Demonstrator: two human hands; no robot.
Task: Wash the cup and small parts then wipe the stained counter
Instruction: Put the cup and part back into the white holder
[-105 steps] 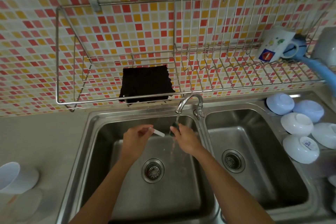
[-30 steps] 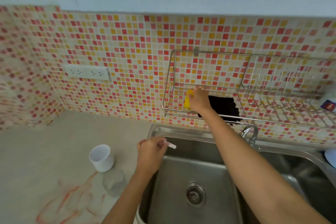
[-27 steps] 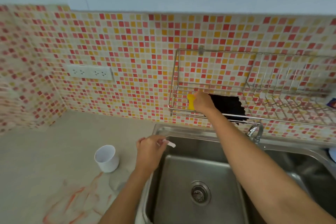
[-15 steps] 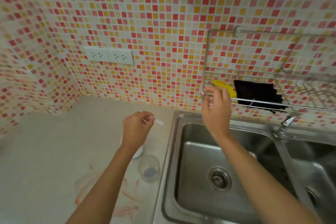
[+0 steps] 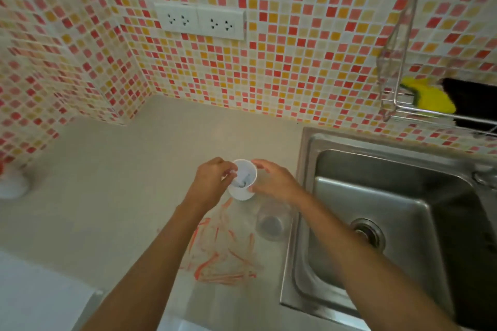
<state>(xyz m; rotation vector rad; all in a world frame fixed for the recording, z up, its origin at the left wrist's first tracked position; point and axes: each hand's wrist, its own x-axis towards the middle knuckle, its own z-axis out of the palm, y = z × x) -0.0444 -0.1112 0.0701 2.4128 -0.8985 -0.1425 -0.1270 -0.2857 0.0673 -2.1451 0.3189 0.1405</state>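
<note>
A white cup [image 5: 242,191] stands on the beige counter [image 5: 121,183], left of the sink. My right hand [image 5: 274,181] wraps around the cup's right side, with fingers at the rim and thumb low on the wall. My left hand [image 5: 212,183] has its fingertips pinched together over the cup's mouth; whether the small white part is still between them is hidden. Something small and dark lies inside the cup. Red-orange streaks [image 5: 220,258] stain the counter just in front of the cup.
A clear glass [image 5: 270,224] stands by the steel sink [image 5: 390,223]. On the wall rack [image 5: 398,62] at the right lie a yellow sponge [image 5: 430,97] and a black cloth [image 5: 473,99]. A white object [image 5: 10,188] sits far left. A double socket [image 5: 200,21] is on the tiles.
My right hand left the sponge on the rack and came down onto the white cup. My left hand moved from above the sink edge to the cup's mouth. The view swung left.
</note>
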